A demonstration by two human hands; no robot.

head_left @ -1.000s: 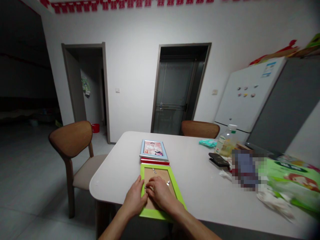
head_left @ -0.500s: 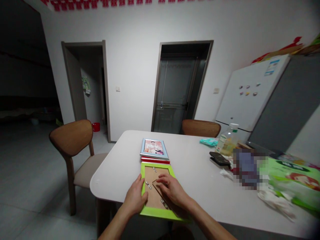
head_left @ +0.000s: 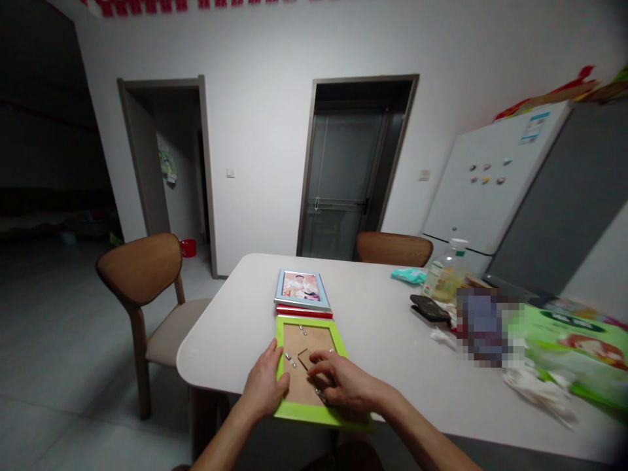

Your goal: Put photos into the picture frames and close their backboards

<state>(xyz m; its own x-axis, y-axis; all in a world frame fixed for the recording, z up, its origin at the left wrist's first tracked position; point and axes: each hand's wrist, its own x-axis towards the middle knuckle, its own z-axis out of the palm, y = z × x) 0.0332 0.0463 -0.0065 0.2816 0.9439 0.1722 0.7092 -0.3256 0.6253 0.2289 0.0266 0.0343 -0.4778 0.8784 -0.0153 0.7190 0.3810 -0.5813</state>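
A green picture frame (head_left: 318, 413) lies face down at the table's near edge, its brown backing board (head_left: 299, 387) facing up. Small metal clips (head_left: 290, 360) sit on the board, beside a cut-out stand flap. My left hand (head_left: 265, 383) grips the frame's left side, thumb on top. Over the right half of the board is my right hand (head_left: 343, 383), fingers bent and a little apart. Its thumb is near the lower clip (head_left: 320, 396), and whether it touches it is hidden. Just beyond lies a light-blue photo frame (head_left: 303, 290) on top of a red frame (head_left: 304, 312).
On the right of the table (head_left: 383, 340) are a phone-like black item (head_left: 430, 308), a bottle (head_left: 444, 275), a teal packet (head_left: 409, 276), crumpled tissue (head_left: 540, 396) and a green package (head_left: 579, 340). Wooden chairs stand at the left (head_left: 140, 271) and far side (head_left: 394, 248).
My right hand has shifted slightly down the board toward the lower clip, and its fingers have spread a little from the flap's top edge. My left hand stays on the frame.
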